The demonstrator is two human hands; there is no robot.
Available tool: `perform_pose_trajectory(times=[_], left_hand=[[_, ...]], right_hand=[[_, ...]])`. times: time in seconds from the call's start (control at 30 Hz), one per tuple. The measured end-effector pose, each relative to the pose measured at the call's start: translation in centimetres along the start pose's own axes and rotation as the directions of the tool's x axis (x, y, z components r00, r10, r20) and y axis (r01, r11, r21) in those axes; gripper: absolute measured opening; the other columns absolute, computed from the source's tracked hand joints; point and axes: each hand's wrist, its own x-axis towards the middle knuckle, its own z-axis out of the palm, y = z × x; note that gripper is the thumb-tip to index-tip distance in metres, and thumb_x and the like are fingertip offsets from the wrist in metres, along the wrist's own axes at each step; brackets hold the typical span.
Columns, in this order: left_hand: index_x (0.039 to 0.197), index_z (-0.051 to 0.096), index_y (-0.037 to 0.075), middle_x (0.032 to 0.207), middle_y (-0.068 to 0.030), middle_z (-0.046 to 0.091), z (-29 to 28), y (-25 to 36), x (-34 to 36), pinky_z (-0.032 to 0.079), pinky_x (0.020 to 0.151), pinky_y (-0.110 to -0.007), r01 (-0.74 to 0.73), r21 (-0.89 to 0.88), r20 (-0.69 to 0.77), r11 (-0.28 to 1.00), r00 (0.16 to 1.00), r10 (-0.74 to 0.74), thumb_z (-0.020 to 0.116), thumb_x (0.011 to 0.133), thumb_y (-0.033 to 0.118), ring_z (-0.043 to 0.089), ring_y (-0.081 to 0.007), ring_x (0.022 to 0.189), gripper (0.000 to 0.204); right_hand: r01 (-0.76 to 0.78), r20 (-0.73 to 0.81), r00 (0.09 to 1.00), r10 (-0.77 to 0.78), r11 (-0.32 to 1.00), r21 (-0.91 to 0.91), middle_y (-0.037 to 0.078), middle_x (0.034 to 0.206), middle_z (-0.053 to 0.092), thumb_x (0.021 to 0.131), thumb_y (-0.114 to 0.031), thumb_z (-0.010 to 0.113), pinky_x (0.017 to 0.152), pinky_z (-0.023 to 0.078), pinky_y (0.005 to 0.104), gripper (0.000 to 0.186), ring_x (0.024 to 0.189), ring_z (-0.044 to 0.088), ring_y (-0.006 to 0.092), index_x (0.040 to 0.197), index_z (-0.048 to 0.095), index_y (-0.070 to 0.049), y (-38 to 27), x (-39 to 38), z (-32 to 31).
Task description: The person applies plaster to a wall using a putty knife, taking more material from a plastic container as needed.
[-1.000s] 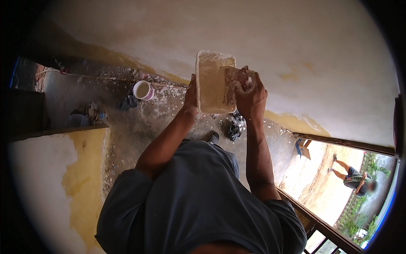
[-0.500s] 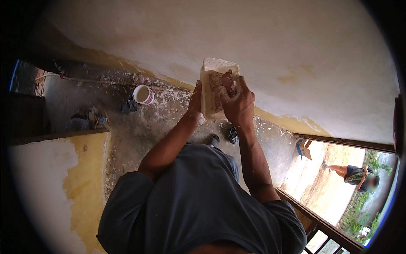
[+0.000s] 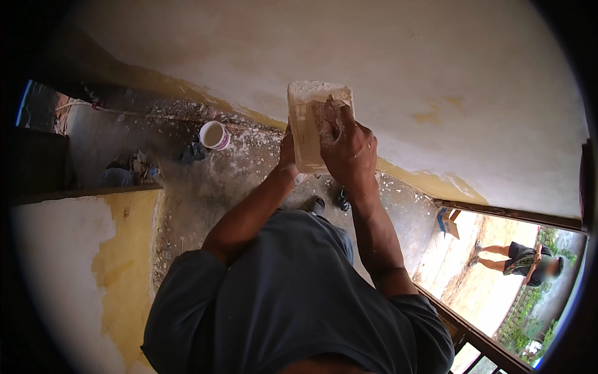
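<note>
A pale, rectangular plastic tub [image 3: 305, 140] is held up in front of me, close to the wall. Its inner walls are coated with whitish paste, thicker along the far rim. My left hand [image 3: 287, 151] grips the tub's left side, with most of its fingers hidden behind it. Over the tub's right half is my right hand [image 3: 350, 146], its paste-smeared fingers reaching inside, stretched forward and somewhat apart. I see nothing held between them, though their undersides are hidden.
A pale wall [image 3: 398, 81] with a yellowish lower band rises ahead. A white bucket [image 3: 215, 136] stands on the debris-strewn floor [image 3: 205, 193]. At right, a cardboard box [image 3: 447, 223] sits by the doorway, and a person [image 3: 526, 260] stands outside. A low peeling wall [image 3: 68, 249] is at left.
My right hand's fingers have shifted within the tub and stretch farther forward. The tub has turned and moved slightly left, showing more of its inside. The person outside has changed stance.
</note>
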Motion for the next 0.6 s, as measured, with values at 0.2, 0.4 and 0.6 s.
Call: perform_pose_trajectory(times=[0.2,0.4,0.6], left_hand=[[0.134,0.048,0.012,0.124,-0.0077,0.059,-0.2,-0.2,-0.2,0.054,0.091,-0.045,0.000,-0.147,-0.108,0.989,0.994,-0.016,0.039,0.100,0.048,0.063,-0.0256,0.108,0.050],[0.135,0.046,0.012,0.122,-0.0083,0.060,-0.4,1.2,-1.1,0.054,0.093,-0.045,0.072,-0.141,-0.072,0.987,0.994,-0.082,0.038,0.100,0.049,0.063,-0.0253,0.108,0.052],[0.138,0.043,0.011,0.126,-0.0113,0.057,-2.2,-0.4,-0.1,0.053,0.095,-0.045,-0.031,-0.095,-0.038,0.995,0.999,0.028,0.038,0.101,0.044,0.061,-0.0266,0.112,0.049]], right_hand=[[0.008,0.002,1.000,-0.008,0.999,-0.036,0.024,0.075,0.065,0.075,-0.008,0.065,0.060,0.052,0.0485,0.035,0.072,0.064,0.0444,0.109,0.055,-0.002,0.2,0.6,-0.3],[-0.004,-0.061,0.998,0.001,0.998,-0.058,0.026,0.072,0.064,0.081,-0.010,0.064,0.060,0.050,0.0504,0.026,0.071,0.063,0.0465,0.099,0.049,-0.001,2.8,0.1,-1.0],[0.020,-0.056,0.998,-0.020,1.000,-0.006,0.027,0.071,0.062,0.081,-0.008,0.063,0.058,0.048,0.0527,0.024,0.070,0.062,0.0479,0.097,0.046,-0.002,1.4,-1.2,1.0]])
